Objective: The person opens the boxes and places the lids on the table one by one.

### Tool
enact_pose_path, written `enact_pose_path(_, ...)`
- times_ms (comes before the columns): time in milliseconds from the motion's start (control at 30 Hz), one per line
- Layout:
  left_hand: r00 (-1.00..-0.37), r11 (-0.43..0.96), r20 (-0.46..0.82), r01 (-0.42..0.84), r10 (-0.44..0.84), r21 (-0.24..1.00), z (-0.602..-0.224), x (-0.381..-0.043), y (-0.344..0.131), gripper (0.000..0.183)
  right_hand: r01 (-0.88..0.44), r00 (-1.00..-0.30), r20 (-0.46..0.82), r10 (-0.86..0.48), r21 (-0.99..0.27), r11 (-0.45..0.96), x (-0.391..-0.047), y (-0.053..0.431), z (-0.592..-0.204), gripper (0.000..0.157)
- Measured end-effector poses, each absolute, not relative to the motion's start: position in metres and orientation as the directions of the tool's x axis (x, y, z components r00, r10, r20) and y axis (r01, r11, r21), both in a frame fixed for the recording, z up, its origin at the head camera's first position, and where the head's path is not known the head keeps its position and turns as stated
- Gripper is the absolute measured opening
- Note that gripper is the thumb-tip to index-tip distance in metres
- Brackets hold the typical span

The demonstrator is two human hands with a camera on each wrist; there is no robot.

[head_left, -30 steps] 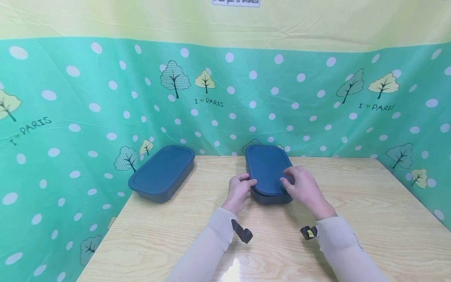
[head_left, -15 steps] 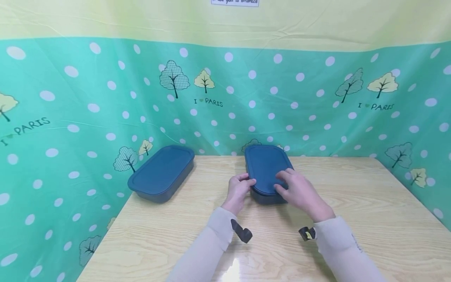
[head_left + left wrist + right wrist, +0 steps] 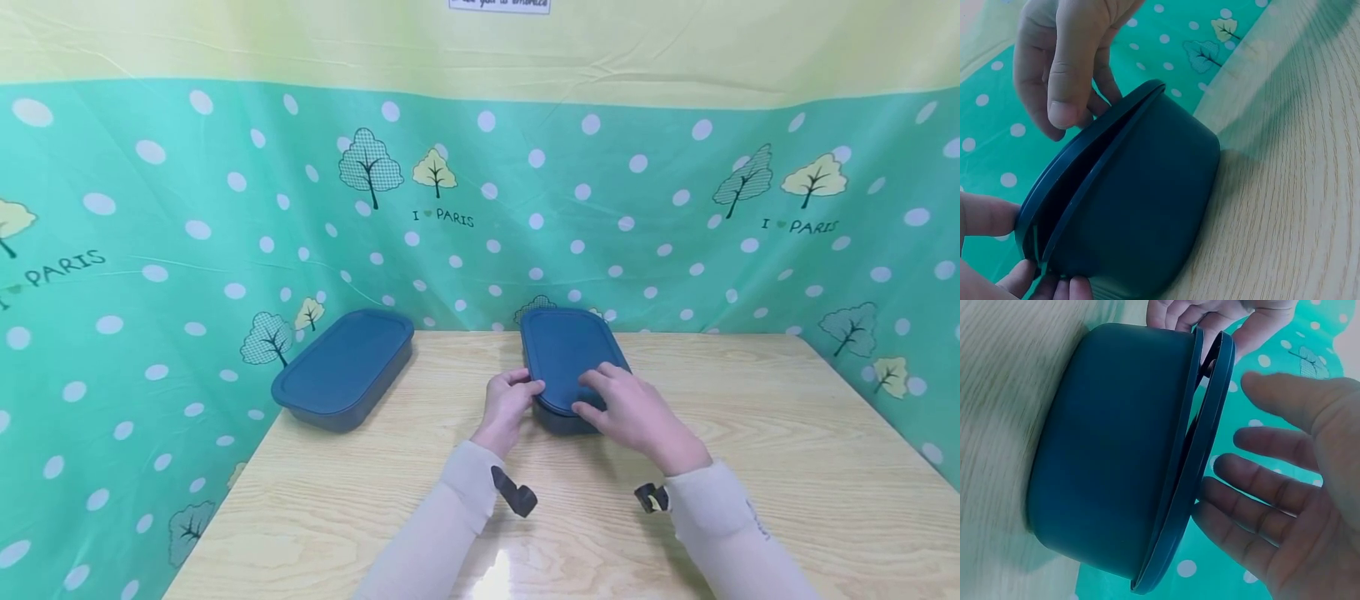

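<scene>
Right of the head frame's centre, a round-cornered box (image 3: 1110,444) sits on the worktop (image 3: 337,492), its long axis running up the frame, leaning slightly left. It is dark, smooth blue, its lid (image 3: 566,346) gaping at lower left, where the left grip (image 3: 504,408) pinches the rim. The right grip (image 3: 637,414) is loosely spread.

Two dark-blue round-cornered rectangular boxes (image 3: 377,393) (image 3: 564,423), one at the far left corner of one pale wood-grain table (image 3: 765,417), one by its far edge; two blue lids (image 3: 345,360) (image 3: 562,348), one per box; one bare left hand (image 3: 504,408) and one bare right hand (image 3: 637,410); two pale sleeves (image 3: 435,521) (image 3: 731,521); two black wrist attachments (image 3: 516,493) (image 3: 651,497); one dotted green-and-yellow cloth (image 3: 465,258)
</scene>
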State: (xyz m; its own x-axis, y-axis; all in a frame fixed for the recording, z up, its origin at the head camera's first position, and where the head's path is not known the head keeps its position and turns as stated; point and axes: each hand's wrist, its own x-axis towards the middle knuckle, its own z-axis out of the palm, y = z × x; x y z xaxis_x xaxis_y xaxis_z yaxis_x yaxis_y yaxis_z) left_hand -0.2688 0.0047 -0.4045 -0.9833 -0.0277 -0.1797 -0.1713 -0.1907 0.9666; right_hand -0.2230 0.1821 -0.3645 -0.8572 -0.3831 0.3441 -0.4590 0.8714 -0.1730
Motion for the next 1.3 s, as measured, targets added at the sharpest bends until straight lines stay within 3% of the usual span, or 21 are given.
enact_pose_path(533,-0.981,-0.193,-0.188,-0.178,-0.035,0.965,-0.4045,-0.2696,0.0042,0.04,-0.51,-0.824,0.295,-0.483,-0.016,0.86,-0.2198,0.1766,-0.3671,0.035)
enact_pose_path(1300,-0.979,-0.174,-0.2,-0.192,-0.028,0.966,-0.4025,-0.2683,0.0029,0.04,-0.544,-0.778,0.338,-0.53,0.063,0.837,-0.2196,0.1731,-0.3707,0.029)
